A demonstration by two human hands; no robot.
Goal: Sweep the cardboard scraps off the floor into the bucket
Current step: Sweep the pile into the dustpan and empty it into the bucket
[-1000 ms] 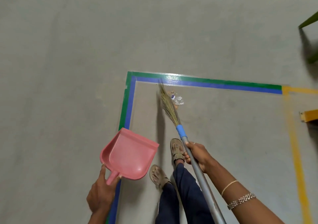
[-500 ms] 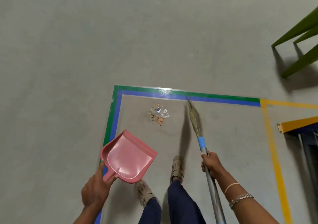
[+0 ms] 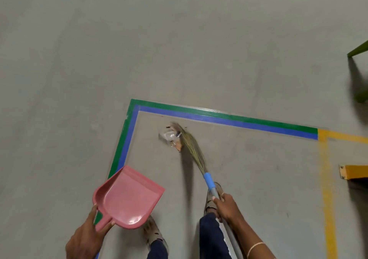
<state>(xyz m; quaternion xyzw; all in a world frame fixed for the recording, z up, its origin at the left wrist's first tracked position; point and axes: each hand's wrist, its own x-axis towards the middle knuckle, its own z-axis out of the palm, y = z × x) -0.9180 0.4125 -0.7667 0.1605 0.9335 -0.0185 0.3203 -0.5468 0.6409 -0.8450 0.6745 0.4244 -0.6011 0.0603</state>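
My right hand [image 3: 227,205] grips the grey-handled grass broom [image 3: 192,149], my left hand [image 3: 87,238] the pink plastic dustpan [image 3: 129,199]; short strokes should keep brown cardboard scraps [image 3: 178,144] together.

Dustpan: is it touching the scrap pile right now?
Apart. The head view shows a stretch of bare floor between the pink dustpan, held by the left hand, and the scrap pile beside the broom.

The smooth grey concrete floor [image 3: 179,39] carries a corner of paired green and blue tape lines [image 3: 229,117], joined at the right by yellow tape lines [image 3: 328,189]. Just inside that corner lie small brown cardboard scraps [image 3: 178,145], touching a crumpled clear plastic wrapper [image 3: 168,135]. Two sandalled feet [image 3: 154,232] stand near.
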